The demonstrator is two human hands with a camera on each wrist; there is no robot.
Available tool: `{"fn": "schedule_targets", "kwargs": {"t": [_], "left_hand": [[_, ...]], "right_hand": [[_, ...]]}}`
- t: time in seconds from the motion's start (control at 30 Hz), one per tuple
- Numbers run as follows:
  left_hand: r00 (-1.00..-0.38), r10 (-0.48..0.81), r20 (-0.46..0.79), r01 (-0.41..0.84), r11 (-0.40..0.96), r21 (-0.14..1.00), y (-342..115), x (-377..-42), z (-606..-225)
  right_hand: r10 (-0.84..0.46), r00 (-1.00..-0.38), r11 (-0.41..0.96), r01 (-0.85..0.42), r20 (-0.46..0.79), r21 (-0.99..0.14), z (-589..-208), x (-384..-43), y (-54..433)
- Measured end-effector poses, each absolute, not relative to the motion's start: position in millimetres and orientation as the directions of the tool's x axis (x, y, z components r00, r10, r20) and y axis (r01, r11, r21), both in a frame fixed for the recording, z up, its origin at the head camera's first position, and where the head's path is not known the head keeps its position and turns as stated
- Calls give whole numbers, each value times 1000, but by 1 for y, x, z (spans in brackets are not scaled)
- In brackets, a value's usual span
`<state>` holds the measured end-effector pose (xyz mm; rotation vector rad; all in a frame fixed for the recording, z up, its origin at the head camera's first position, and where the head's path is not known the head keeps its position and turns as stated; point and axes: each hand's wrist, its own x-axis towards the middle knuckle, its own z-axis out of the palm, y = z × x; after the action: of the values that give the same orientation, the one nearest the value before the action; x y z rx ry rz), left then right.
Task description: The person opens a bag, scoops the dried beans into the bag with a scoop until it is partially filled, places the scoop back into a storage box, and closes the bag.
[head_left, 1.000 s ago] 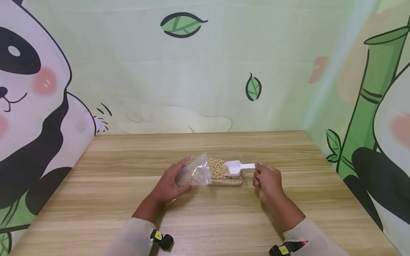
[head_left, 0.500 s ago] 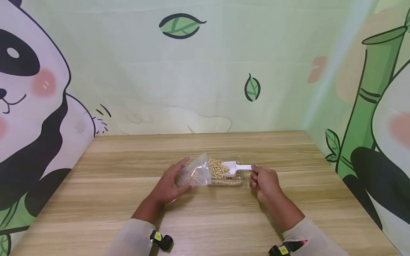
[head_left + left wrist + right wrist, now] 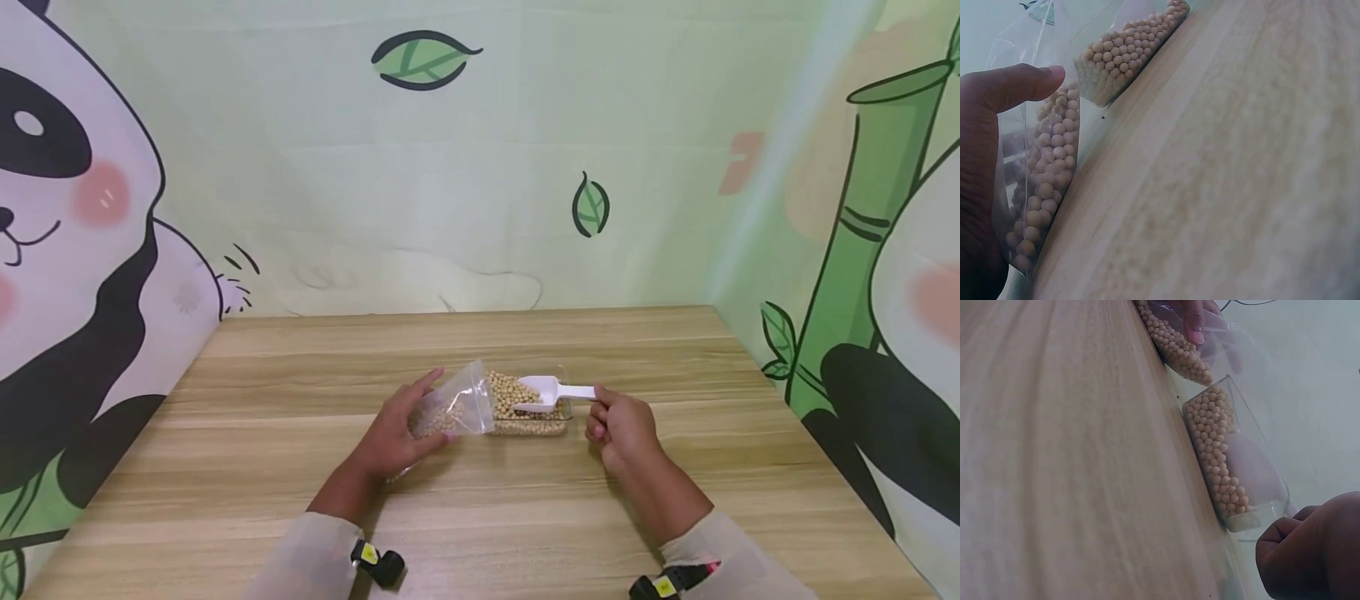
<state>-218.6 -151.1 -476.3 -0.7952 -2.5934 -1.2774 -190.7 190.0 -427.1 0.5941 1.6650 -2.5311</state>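
Observation:
A clear zip bag [image 3: 459, 404] with round beige beans in it stands on the table, its mouth at the left end of the container. My left hand [image 3: 397, 421] holds the bag from the left, thumb in front and fingers behind, partly hidden. The clear rectangular container [image 3: 1260, 419] is filled with the same beans [image 3: 504, 392]. A white scoop [image 3: 542, 393] lies with its bowl among these beans, inside the container. My right hand [image 3: 626, 425] grips the scoop's handle at the right, with fingers curled; the right wrist view shows the curled hand beside the container's end.
The wooden table [image 3: 480, 517] runs back to a light green cloth wall [image 3: 480, 167] printed with pandas, leaves and bamboo. A small black camera [image 3: 381, 567] sits on the left wrist, and another camera [image 3: 663, 585] on the right wrist.
My right hand has moved slightly left with the scoop, bringing its bowl further over the beans, then stays nearly still. The left hand and bag keep their place.

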Motion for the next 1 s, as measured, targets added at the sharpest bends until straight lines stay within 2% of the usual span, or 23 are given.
{"fn": "schedule_targets", "kwargs": {"t": [0.5, 1.0], "left_hand": [[-844, 398, 359, 528, 506, 682, -153, -219, -479], [-841, 403, 361, 533, 511, 674, -153, -218, -477]], "right_hand": [[131, -919, -485, 268, -372, -832, -429, -191, 192], [117, -937, -541, 219, -330, -812, -424, -189, 188]]}}
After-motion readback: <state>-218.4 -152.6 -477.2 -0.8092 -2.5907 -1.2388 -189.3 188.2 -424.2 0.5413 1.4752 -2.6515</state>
